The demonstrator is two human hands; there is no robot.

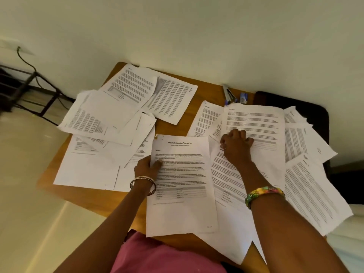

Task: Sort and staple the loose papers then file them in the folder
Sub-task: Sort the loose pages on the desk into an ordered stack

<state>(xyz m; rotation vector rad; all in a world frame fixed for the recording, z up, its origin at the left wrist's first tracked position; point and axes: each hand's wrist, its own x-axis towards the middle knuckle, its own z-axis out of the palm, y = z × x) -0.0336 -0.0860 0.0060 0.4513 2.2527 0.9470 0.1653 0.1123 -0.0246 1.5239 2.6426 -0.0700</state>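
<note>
Several loose printed papers (pixel 110 115) lie scattered over a small wooden table (pixel 94 200). My left hand (pixel 146 166) grips the left edge of a titled transcript sheet (pixel 183 209), thumb on top. My right hand (pixel 235 145) rests with curled fingers on a "Section" sheet (pixel 256 119) in the right-hand pile; whether it pinches that sheet I cannot tell. A stapler (pixel 228 94) lies at the table's back edge by the wall, with a small blue box (pixel 243 97) beside it. No folder shows.
A dark chair or seat (pixel 307 103) stands at the right, partly under papers. A black metal rack (pixel 23 85) and a cable stand at the far left on the pale floor. The wall runs close behind the table.
</note>
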